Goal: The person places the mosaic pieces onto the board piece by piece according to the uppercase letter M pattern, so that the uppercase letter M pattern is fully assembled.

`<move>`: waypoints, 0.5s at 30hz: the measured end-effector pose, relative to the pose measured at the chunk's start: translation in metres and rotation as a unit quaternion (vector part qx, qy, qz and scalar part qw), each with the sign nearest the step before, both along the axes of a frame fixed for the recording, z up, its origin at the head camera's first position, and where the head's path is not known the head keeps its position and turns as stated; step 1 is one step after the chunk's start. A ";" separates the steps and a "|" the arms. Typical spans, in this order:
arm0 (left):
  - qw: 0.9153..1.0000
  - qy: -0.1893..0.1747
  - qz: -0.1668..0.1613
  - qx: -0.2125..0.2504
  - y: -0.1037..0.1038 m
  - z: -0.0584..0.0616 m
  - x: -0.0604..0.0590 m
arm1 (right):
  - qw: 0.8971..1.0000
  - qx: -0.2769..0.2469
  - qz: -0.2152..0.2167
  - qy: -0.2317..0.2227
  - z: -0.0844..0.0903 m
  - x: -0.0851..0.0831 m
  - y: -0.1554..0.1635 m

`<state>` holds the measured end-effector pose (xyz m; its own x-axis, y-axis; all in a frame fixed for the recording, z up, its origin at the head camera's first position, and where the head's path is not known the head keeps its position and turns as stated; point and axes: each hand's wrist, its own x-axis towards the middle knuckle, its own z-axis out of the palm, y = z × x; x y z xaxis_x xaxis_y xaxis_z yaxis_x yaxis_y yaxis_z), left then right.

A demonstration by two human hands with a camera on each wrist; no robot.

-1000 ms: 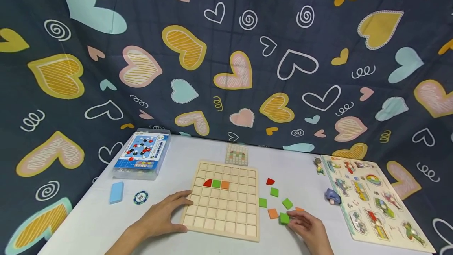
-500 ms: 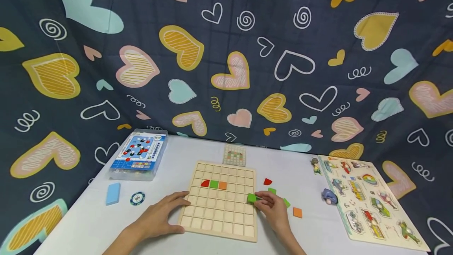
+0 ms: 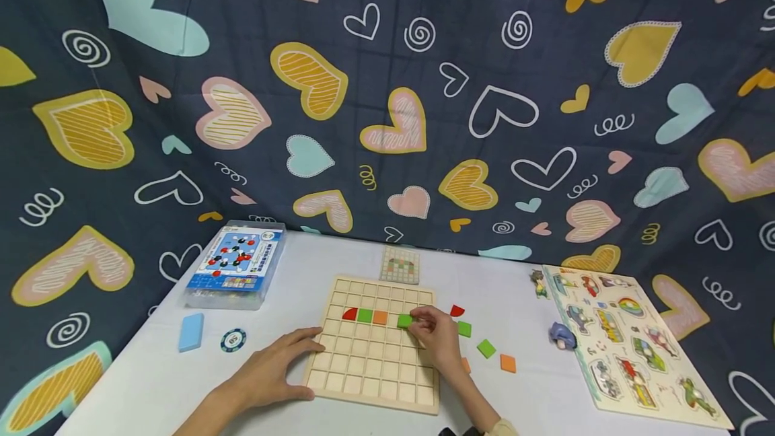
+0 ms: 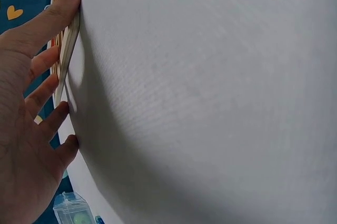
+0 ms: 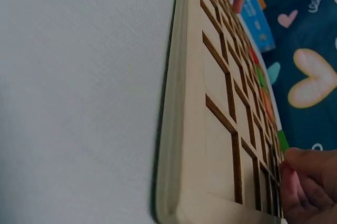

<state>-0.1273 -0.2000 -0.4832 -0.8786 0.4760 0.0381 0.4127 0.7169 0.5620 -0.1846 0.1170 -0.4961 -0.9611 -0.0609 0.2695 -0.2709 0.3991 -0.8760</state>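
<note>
A wooden grid board [image 3: 369, 365] lies on the table. In one row sit a red quarter-round tile [image 3: 350, 314], a green square tile [image 3: 365, 315] and an orange square tile [image 3: 380, 317]. My right hand [image 3: 438, 336] pinches another green square tile [image 3: 404, 321] over the same row, one cell apart from the orange one. Whether that tile touches the board I cannot tell. My left hand [image 3: 272, 367] rests at the board's left edge, thumb and fingers spread and loosely extended; in the left wrist view the thumb [image 4: 63, 8] touches the rim.
Right of the board lie a red quarter-round tile [image 3: 457, 311], green tiles [image 3: 486, 348] and orange tiles [image 3: 508, 362]. A pattern card [image 3: 400, 265] is behind the board. A boxed set [image 3: 236, 264], blue block [image 3: 191, 332] and poker chip [image 3: 233, 340] stand left, a picture puzzle [image 3: 642, 348] right.
My right hand picked up a green tile from the loose pieces and carried it left and away from me, over the board. The left hand stays at the board's edge.
</note>
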 end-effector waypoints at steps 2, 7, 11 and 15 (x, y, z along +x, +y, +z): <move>1.000 0.003 0.000 0.000 -0.001 0.001 0.000 | 1.000 0.004 0.003 0.002 0.000 -0.002 -0.002; 1.000 -0.003 0.000 0.004 -0.001 0.001 0.001 | 1.000 0.012 0.016 0.006 -0.002 -0.006 -0.005; 1.000 -0.008 0.002 0.005 0.000 0.000 0.002 | 0.999 0.018 0.031 0.011 -0.001 -0.008 -0.007; 1.000 -0.008 0.005 0.004 0.000 -0.001 0.001 | 0.999 0.023 0.039 0.012 0.000 -0.010 -0.010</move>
